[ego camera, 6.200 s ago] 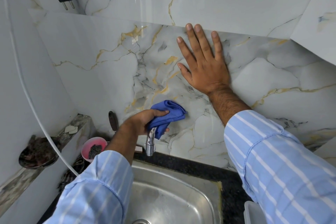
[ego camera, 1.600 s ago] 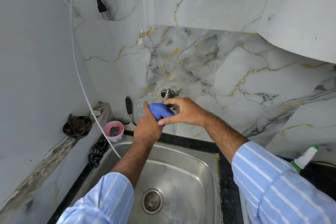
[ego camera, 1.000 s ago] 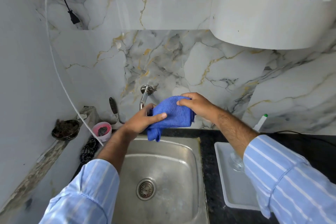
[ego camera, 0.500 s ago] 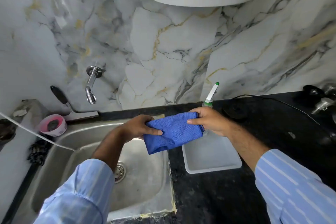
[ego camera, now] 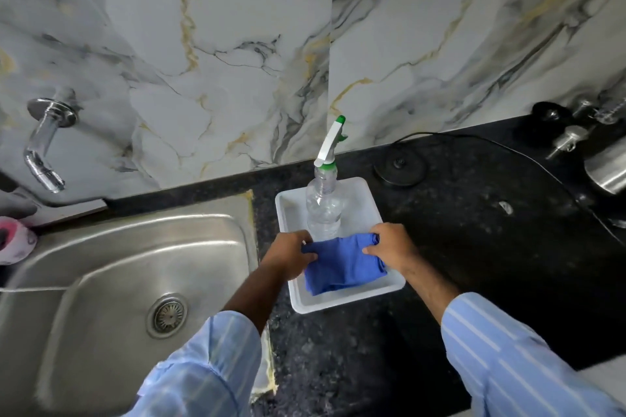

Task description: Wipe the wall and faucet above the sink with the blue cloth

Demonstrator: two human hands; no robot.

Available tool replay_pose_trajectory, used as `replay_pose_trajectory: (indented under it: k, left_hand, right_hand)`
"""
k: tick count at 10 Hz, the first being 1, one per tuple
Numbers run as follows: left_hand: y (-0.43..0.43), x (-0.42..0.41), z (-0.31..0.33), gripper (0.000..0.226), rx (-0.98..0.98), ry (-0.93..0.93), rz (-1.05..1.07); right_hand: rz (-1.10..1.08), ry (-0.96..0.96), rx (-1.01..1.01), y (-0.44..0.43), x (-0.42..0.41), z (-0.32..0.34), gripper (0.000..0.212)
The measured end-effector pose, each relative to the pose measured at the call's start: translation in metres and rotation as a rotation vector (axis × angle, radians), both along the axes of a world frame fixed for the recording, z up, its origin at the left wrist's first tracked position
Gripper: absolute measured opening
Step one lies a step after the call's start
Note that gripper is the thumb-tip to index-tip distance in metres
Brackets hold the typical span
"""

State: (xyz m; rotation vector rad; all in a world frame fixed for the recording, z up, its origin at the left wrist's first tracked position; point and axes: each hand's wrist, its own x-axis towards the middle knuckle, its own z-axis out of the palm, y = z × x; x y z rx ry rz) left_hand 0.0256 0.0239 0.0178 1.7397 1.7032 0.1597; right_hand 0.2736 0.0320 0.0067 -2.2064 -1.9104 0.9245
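The blue cloth (ego camera: 342, 266) is folded and held low over the white tray (ego camera: 345, 301) on the black counter, to the right of the sink. My left hand (ego camera: 291, 256) grips its left edge and my right hand (ego camera: 389, 247) grips its right edge. The chrome faucet (ego camera: 44, 142) sticks out of the marble wall (ego camera: 237, 44) at the far left, well away from both hands. The steel sink (ego camera: 101, 264) lies below it.
A clear spray bottle (ego camera: 325, 203) with a white and green nozzle stands in the tray just behind the cloth. A round black base (ego camera: 399, 167) with a cord and steel items (ego camera: 606, 166) sit at the right. A pink cup (ego camera: 13, 244) rests left of the sink.
Both hands carried the cloth from the faucet rightward past the sink and down over the white tray. The view swung to the right with them.
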Motion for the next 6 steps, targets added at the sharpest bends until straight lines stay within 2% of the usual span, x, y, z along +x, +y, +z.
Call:
replay_pose_trajectory:
  k: [1,2,3,4,5,6]
  left_hand:
    - [-0.004,0.011,-0.012,0.023,0.019,0.073,-0.034]
    - [-0.007,0.018,-0.028,0.026,0.158,0.380,-0.158]
    - [-0.009,0.019,-0.031,0.028,0.242,0.563,-0.252]
    - [-0.016,0.008,-0.024,0.036,0.237,0.527,-0.230]
    - [-0.015,-0.014,-0.004,0.045,0.241,0.415,-0.213]
    - [-0.007,-0.067,0.046,0.054,0.388,0.351,-0.171]
  right_hand:
    - [0.036,-0.079,-0.016,0.000,-0.005,-0.019,0.021]
    - [0.152,-0.192,-0.004,-0.002,-0.012,-0.040,0.019]
    - [0.216,-0.264,0.058,-0.010,-0.015,-0.044,0.028]
    - [0.293,-0.395,0.167,-0.022,-0.030,-0.024,0.042]
    - [0.259,-0.336,0.180,-0.021,-0.042,0.016,0.050]
    - [0.180,0.016,0.455,-0.021,-0.047,0.105,0.037]
